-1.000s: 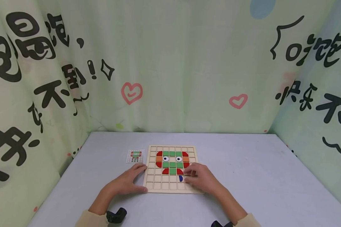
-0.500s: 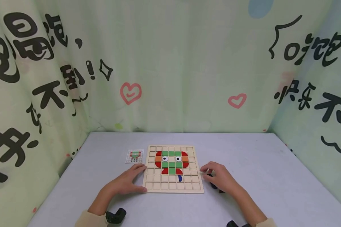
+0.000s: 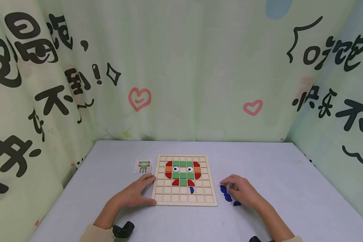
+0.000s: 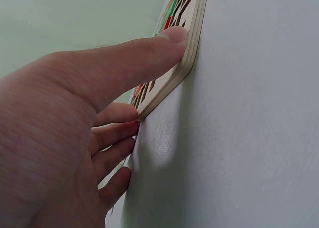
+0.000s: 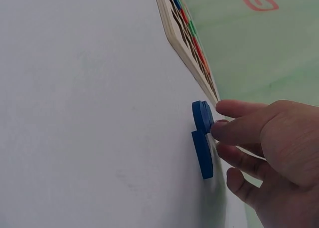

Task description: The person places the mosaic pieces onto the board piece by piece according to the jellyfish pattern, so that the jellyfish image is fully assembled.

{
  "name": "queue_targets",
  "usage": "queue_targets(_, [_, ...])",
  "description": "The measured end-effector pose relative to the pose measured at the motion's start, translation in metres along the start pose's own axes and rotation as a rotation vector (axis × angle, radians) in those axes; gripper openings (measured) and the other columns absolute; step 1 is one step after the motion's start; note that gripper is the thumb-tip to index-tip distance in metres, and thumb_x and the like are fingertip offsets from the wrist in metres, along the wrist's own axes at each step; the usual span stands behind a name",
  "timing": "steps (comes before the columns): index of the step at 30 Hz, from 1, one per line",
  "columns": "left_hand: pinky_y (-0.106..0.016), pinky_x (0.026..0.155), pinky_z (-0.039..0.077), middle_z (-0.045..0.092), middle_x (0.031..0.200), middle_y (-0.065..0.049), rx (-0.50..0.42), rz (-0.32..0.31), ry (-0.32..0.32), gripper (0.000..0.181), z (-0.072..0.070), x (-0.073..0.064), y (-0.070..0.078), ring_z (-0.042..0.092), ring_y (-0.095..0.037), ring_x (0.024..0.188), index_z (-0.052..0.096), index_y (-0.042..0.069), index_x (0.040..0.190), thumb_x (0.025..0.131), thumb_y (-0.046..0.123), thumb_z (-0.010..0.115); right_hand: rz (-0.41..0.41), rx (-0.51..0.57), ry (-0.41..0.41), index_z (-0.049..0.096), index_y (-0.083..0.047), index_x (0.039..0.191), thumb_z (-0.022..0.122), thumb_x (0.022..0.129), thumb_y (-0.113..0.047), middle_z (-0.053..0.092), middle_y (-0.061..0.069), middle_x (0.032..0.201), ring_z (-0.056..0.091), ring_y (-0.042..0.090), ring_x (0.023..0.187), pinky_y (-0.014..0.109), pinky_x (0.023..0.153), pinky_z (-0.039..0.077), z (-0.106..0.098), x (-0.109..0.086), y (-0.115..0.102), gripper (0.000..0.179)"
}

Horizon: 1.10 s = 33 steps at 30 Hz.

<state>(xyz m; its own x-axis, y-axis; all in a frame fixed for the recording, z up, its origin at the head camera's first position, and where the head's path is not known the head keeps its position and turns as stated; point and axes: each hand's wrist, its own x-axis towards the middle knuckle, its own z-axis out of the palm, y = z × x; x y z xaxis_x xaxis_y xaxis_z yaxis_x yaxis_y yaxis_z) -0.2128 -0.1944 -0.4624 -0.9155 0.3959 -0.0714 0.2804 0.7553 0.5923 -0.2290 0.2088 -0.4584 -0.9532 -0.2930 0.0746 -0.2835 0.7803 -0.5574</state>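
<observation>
A wooden grid board [image 3: 169,199] lies on the table, with red, green and orange tiles and two eye tiles forming a figure. One blue half-round tile [image 3: 192,190] sits in a cell below the red and green row. My left hand [image 3: 134,193] rests at the board's left edge, thumb [image 4: 174,36] on its near corner and the other fingers spread along the side. To the right of the board, my right hand [image 3: 243,191] hovers over several loose blue tiles [image 3: 228,197]. In the right wrist view its thumb and fingers are apart, beside the blue tiles [image 5: 203,155].
A small picture card [image 3: 143,166] showing a similar figure on a grid lies left of the board. Another blue tile [image 3: 237,203] lies beneath the right wrist side. A printed curtain [image 3: 196,84] hangs behind the white table [image 3: 260,161].
My right hand has left the board and moved right to the loose blue tiles, which are now uncovered. The blue tile stays on the board. My left hand has kept its place.
</observation>
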Motion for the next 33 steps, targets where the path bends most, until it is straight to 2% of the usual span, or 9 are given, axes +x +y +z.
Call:
queue_targets(8, [-0.054, 0.112, 0.034, 0.035, 0.152, -0.010, -0.001, -0.012, -0.004, 0.088, 0.000, 0.001, 0.001, 0.036, -0.033, 0.140, 0.042, 0.010, 0.146, 0.075, 0.044, 0.080, 0.026, 0.011, -0.039, 0.074, -0.017, 0.106, 0.069, 0.084, -0.002, 0.062, -0.004, 0.093, 0.050, 0.010, 0.075, 0.020, 0.059, 0.044, 0.003, 0.001, -0.002, 0.027])
queue_targets(17, [-0.054, 0.112, 0.034, 0.035, 0.152, -0.010, -0.006, -0.023, -0.006, 0.088, -0.001, 0.000, 0.002, 0.036, -0.033, 0.141, 0.042, 0.009, 0.145, 0.074, 0.044, 0.080, 0.018, 0.001, -0.024, 0.074, -0.015, 0.103, 0.073, 0.083, -0.009, 0.058, -0.006, 0.081, 0.049, 0.009, 0.071, 0.020, 0.060, 0.043, 0.009, 0.003, -0.006, 0.021])
queue_targets(25, [-0.055, 0.111, 0.035, 0.034, 0.153, -0.009, -0.006, -0.020, -0.006, 0.088, -0.001, -0.001, 0.004, 0.036, -0.033, 0.140, 0.042, 0.009, 0.146, 0.074, 0.043, 0.081, -0.037, 0.091, -0.060, 0.071, -0.009, 0.106, 0.070, 0.084, -0.004, 0.058, -0.004, 0.080, 0.050, 0.007, 0.069, 0.022, 0.054, 0.047, 0.009, 0.000, -0.007, 0.023])
queue_targets(33, [-0.055, 0.112, 0.034, 0.034, 0.154, -0.009, -0.005, -0.026, -0.004, 0.088, -0.001, -0.001, 0.004, 0.035, -0.034, 0.141, 0.042, 0.010, 0.146, 0.074, 0.044, 0.081, 0.001, 0.097, -0.059, 0.070, -0.011, 0.103, 0.071, 0.084, -0.004, 0.057, -0.003, 0.080, 0.049, 0.010, 0.070, 0.022, 0.053, 0.046, 0.010, 0.001, -0.007, 0.020])
